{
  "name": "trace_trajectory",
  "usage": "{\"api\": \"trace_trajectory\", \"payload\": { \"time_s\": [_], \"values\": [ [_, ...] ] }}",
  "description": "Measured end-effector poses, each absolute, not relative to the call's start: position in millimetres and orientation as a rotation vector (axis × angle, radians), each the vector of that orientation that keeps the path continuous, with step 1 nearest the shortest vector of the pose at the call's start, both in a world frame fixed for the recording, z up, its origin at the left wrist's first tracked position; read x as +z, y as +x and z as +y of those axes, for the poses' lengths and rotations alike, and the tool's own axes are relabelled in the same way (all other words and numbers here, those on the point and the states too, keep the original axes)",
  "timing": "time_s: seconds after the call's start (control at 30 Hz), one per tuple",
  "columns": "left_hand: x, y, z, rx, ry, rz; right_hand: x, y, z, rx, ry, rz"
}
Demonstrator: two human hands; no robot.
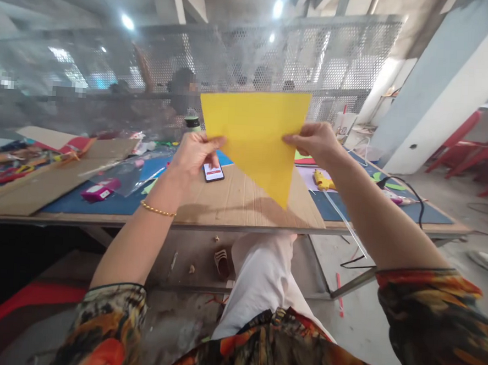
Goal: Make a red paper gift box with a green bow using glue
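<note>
A yellow sheet of paper [259, 128] is held up in front of me, above the table. Its top edge runs straight, and its lower left side slants down to a pointed corner at the lower right. My left hand [194, 152] pinches its left edge between thumb and fingers. On the right edge, my right hand [315, 141] grips it in the same way. Below the paper lies a flat piece of brown cardboard [234, 201]. A phone [214, 172] with a lit screen rests on it, close under my left hand.
A yellow glue gun [323, 181] lies to the right, with a black cable [419, 198] beyond it. At the left are a purple object [101, 190], clear plastic and a larger cardboard piece [53, 184]. A dark-capped bottle [192, 123] stands behind my left hand. Perforated metal panels rise behind the table.
</note>
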State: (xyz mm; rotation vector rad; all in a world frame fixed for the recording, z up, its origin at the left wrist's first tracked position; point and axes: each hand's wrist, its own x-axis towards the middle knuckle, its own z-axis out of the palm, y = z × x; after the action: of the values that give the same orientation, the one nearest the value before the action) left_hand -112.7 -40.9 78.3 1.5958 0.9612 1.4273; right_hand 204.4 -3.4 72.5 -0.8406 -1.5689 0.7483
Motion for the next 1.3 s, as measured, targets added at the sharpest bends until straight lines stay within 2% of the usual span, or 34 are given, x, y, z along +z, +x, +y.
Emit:
{"api": "trace_trajectory", "payload": {
  "time_s": [0.13, 0.23, 0.3, 0.43, 0.57, 0.73, 0.87, 1.03, 1.17, 1.3],
  "values": [
    [105.2, -106.6, -43.7, 1.688, 1.864, 0.715, 93.2, 205.7, -15.5, 0.355, -0.729, -1.531],
    [88.5, -110.9, -52.2, 1.749, 1.96, 0.745, 70.7, 203.7, -38.8, 0.197, -0.789, -1.522],
    [58.0, -118.0, -57.8, 1.657, 1.982, 0.909, 35.2, 202.8, -53.3, 0.112, -0.885, -1.631],
    [-16.8, -136.5, -63.0, 1.163, 2.165, 1.033, -45.4, 204.9, -68.5, 0.063, -1.061, -1.976],
    [-57.2, -152.6, -61.9, 0.84, 2.441, 1.196, -83.1, 214.2, -68.7, 0.045, -1.046, -2.283],
    [-62.4, -161.5, -69.8, 0.806, 2.663, 1.183, -86.2, 227.0, -69.5, 0.135, -0.952, -2.307],
    [-62.3, -159.3, -76.2, 0.793, 2.623, 1.12, -81.7, 229.0, -75.6, 0.134, -0.909, -2.355],
    [-57.5, -146.6, -74.8, 0.913, 2.287, 1.305, -67.2, 221.2, -81.4, 0.247, -0.972, -2.314],
    [-51.8, -135.4, -73.8, 0.887, 1.911, 1.518, -58.1, 216.8, -79.6, 0.49, -1.185, -2.188],
    [-46.1, -129.1, -74.4, 0.876, 1.8, 1.619, -55.0, 210.5, -73.9, 0.537, -1.377, -2.058]
  ]
}}
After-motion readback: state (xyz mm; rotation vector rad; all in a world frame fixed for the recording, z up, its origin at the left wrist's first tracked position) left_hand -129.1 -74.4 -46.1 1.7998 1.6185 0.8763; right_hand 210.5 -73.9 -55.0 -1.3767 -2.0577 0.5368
